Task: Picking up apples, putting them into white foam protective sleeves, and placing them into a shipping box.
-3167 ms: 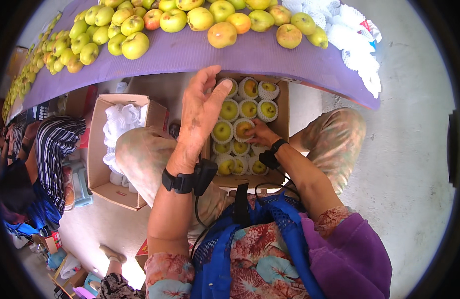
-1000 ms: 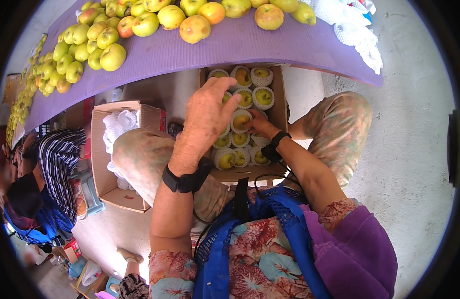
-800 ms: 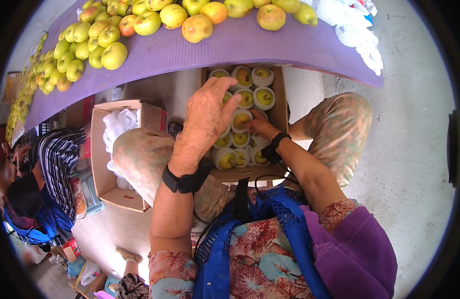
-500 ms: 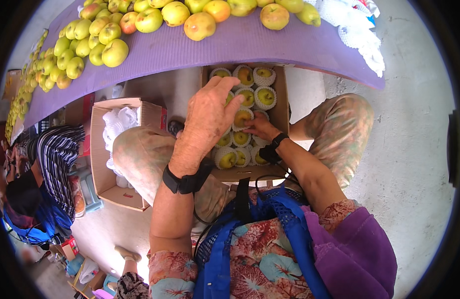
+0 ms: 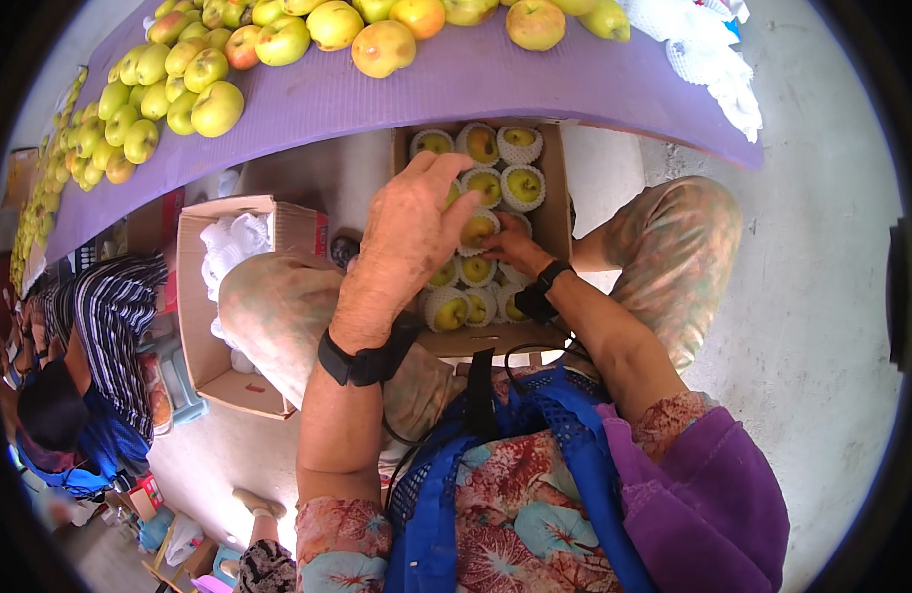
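Inside the carton (image 5: 558, 188), a netted apple (image 5: 475, 228) is touched by the half-curled right hand (image 5: 513, 245) — grip cannot be confirmed; seating seems the step, gentle pressure needed. Above, the left hand (image 5: 408, 225) is held open, seemingly empty.

Looks like a small apple-packing workshop: netted apples (image 5: 523, 188) in a cardboard box (image 5: 555, 188), loose fruit (image 5: 217, 110) heaped on the table (image 5: 367, 103), concrete floor (image 5: 792, 346).

Pale grey floor (image 5: 802, 296) with dark specks, purple-covered table (image 5: 426, 101) across the far side, bright light patch (image 5: 234, 532) lower left
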Tool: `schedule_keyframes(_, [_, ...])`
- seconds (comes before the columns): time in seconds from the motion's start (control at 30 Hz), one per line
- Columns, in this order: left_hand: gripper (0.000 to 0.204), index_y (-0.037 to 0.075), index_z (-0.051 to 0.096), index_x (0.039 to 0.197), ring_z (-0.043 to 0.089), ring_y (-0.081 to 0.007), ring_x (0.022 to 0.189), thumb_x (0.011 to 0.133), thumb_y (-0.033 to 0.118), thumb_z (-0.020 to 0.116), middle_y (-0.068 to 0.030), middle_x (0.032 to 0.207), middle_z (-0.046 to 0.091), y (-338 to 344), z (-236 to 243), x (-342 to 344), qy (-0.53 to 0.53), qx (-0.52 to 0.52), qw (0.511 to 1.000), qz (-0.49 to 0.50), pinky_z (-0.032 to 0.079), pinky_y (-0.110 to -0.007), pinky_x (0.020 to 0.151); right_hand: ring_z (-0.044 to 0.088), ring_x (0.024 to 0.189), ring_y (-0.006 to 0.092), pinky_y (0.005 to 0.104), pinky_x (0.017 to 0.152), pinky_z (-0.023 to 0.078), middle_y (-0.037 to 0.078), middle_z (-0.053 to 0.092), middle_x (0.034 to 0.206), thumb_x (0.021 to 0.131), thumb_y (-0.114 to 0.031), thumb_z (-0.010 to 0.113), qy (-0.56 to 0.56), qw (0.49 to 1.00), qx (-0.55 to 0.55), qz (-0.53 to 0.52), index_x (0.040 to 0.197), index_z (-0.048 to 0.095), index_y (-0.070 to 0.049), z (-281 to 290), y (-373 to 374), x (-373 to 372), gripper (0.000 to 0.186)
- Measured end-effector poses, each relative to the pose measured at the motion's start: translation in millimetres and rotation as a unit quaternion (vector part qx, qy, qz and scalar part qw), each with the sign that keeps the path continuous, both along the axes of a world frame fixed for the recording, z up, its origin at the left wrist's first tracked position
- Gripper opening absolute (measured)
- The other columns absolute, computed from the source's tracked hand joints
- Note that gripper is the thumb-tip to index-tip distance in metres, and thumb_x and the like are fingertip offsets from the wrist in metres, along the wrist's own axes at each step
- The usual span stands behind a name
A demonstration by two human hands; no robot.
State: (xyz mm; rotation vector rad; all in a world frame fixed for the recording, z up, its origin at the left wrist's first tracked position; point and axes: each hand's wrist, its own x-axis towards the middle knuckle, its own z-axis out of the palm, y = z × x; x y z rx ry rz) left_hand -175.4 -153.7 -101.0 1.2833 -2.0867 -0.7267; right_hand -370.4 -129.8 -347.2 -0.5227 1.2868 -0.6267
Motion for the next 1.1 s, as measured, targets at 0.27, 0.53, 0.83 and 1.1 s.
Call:
schedule_keyframes(0.27, [0.026,0.002,0.059,0.108,0.061,-0.0321,0.081,0.083,0.01,0.065,-0.0166,0.093,0.061,0.2,0.1,0.8,-0.006,-0.004,1.0,-0.006,0.049,-0.04,0.072,0.059,0.103,0.0234,0.0324,0.079,0.055,0.012,0.052,0.125,0.076,0.006,0.063,0.023,1.0,-0.006,0.021,0.143,0.032,-0.007,-8.2,-0.3,-3.2,0.074])
schedule_keyframes(0.53, [0.027,0.003,0.06,0.108,0.06,-0.032,0.08,0.083,0.011,0.065,-0.0163,0.09,0.06,-0.3,-2.5,1.8,-0.012,-0.018,1.0,-0.018,0.048,-0.04,0.071,0.063,0.094,0.0204,0.0279,0.071,0.054,0.012,0.057,0.115,0.07,-0.004,0.076,0.08,0.988,-0.075,0.109,0.141,0.032,-0.005,1.6,1.7,1.5,0.083])
schedule_keyframes(0.83, [0.027,0.004,0.059,0.108,0.059,-0.033,0.079,0.082,0.011,0.066,-0.016,0.09,0.06,1.3,-0.4,2.5,-0.046,-0.005,0.998,-0.033,0.048,-0.041,0.07,0.051,0.119,0.0267,0.0352,0.102,0.039,0.016,0.055,0.126,0.068,-0.014,0.078,0.159,0.961,-0.196,0.111,0.137,0.037,-0.003,13.5,11.4,9.0,0.081])
schedule_keyframes(1.1, [0.028,0.003,0.059,0.108,0.06,-0.0328,0.08,0.082,0.012,0.066,-0.0162,0.092,0.06,0.3,-1.2,0.4,-0.056,0.004,0.998,-0.039,0.048,-0.041,0.071,0.049,0.122,0.0289,0.0339,0.104,0.036,0.018,0.053,0.129,0.07,-0.017,0.076,0.152,0.965,-0.174,0.122,0.137,0.038,-0.001,34.8,13.4,6.0,0.079])
